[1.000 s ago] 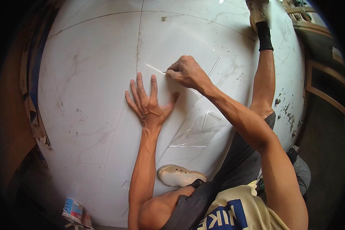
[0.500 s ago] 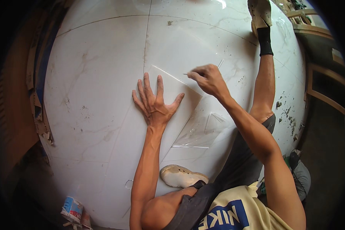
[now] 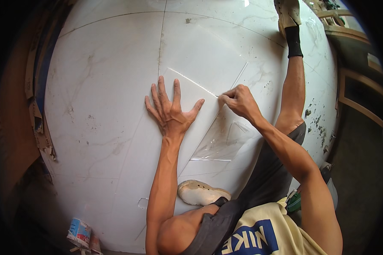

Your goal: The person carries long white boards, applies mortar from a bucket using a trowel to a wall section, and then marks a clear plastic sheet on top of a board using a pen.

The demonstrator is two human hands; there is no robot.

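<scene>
My left hand (image 3: 173, 114) lies flat with fingers spread on a glossy white panel (image 3: 202, 121), just below a bright, finely jagged line that slants across it. At the right end of that line, by the panel's long edge, my right hand (image 3: 241, 101) is closed in a pinch. Whatever its fingers hold is too small and hidden to name. Beside the panel, under my right forearm, spreads a crumpled clear plastic sheet (image 3: 225, 138).
White marbled floor tiles (image 3: 102, 76) carry dirt specks. My shod foot (image 3: 202, 193) is near the panel; my other leg (image 3: 293, 89) stretches along the right. A paint bucket (image 3: 79, 233) stands lower left, cardboard (image 3: 39, 123) along the left, a wooden frame (image 3: 361, 95) at right.
My right hand has come down from above the slanted line to its right end at the panel's edge. A thin tip showed past its fingers before. My left hand stays pressed on the panel.
</scene>
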